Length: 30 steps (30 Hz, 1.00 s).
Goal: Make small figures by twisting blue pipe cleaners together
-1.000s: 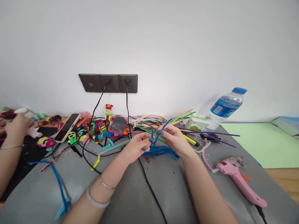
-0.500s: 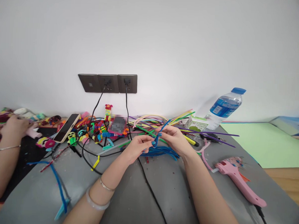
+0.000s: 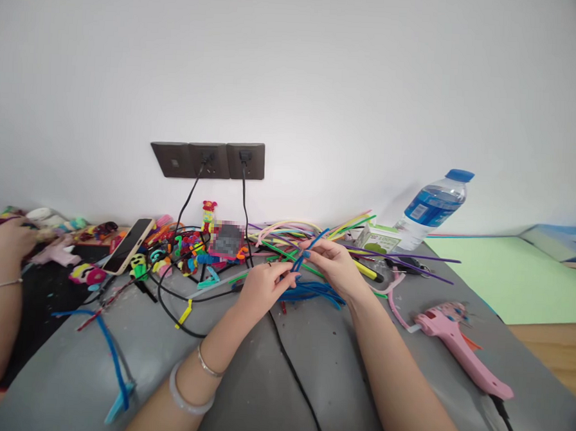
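Note:
My left hand [image 3: 263,287] and my right hand [image 3: 331,264] meet above the grey table [image 3: 241,380], both pinching a bent blue pipe cleaner [image 3: 306,252]. One end of it sticks up past my right fingers. Directly beneath the hands lies a bunch of blue pipe cleaners [image 3: 313,293]. Behind them spreads a heap of coloured pipe cleaners [image 3: 296,234]. My left wrist wears two bracelets.
A pink glue gun [image 3: 455,340] lies at the right, a water bottle [image 3: 431,207] behind it. Black cables [image 3: 290,363] run from wall sockets [image 3: 208,159] across the table. A phone [image 3: 129,245] and small coloured pieces [image 3: 184,249] sit left. Another person's hands [image 3: 1,245] work at far left.
My left hand has turned palm down and shifted its pinch on the blue pipe cleaner; the right hand stays nearly still. The other person's hands moved further left.

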Tool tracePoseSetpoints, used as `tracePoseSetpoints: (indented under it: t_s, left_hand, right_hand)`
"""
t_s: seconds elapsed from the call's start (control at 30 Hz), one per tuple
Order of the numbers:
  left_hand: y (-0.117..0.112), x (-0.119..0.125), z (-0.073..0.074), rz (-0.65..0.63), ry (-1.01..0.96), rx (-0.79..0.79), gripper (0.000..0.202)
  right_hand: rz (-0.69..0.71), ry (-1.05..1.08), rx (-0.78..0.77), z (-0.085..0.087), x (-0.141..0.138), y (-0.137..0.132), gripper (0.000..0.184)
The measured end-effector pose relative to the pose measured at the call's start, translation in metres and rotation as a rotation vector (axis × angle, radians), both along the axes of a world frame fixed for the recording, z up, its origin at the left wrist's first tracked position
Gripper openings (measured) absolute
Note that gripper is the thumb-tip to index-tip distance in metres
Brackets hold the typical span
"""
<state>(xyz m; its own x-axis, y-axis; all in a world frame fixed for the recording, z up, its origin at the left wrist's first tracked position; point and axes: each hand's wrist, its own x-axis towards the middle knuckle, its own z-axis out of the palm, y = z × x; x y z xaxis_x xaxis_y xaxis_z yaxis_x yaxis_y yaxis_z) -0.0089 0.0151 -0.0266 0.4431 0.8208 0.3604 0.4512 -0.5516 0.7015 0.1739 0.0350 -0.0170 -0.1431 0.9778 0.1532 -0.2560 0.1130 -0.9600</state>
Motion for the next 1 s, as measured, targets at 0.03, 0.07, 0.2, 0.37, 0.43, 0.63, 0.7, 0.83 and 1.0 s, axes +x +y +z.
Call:
tracePoseSetpoints:
  t_s: [0.03, 0.07, 0.2, 0.37, 0.43, 0.63, 0.7, 0.83, 1.0]
  left_hand:
    - [0.0, 0.0, 0.0, -0.001, 0.001, 0.014, 0.026]
    - [0.0, -0.001, 0.0, 0.0, -0.002, 0.027, 0.028]
    - [0.001, -0.001, -0.003, 0.04, -0.027, 0.089, 0.027]
    - [0.001, -0.002, -0.005, 0.081, -0.014, 0.148, 0.026]
    - [0.0, -0.002, -0.005, 0.101, -0.035, 0.154, 0.025]
    - [0.002, 0.003, -0.007, 0.127, -0.401, -0.171, 0.017]
    - [0.005, 0.005, -0.008, 0.123, -0.586, -0.301, 0.018]
    - [0.01, 0.006, -0.008, 0.122, -0.821, -0.361, 0.018]
    - [0.011, 0.005, -0.006, 0.107, -0.873, -0.352, 0.021]
  right_hand:
    - [-0.002, 0.001, 0.0, 0.0, 0.0, 0.0, 0.024]
    - [-0.005, 0.005, 0.001, 0.0, 0.0, 0.0, 0.024]
    - [-0.005, 0.026, -0.003, 0.0, -0.001, -0.001, 0.024]
    - [-0.024, 0.046, -0.002, 0.002, -0.003, -0.002, 0.023]
    - [-0.03, 0.048, -0.001, 0.003, -0.003, -0.003, 0.024]
    - [-0.02, 0.088, 0.002, 0.001, -0.009, -0.002, 0.024]
    - [-0.021, 0.102, 0.021, -0.002, -0.013, -0.002, 0.023]
    - [-0.015, 0.097, 0.066, -0.005, -0.021, -0.003, 0.02]
    - [0.0, 0.098, 0.038, -0.005, -0.024, -0.004, 0.024]
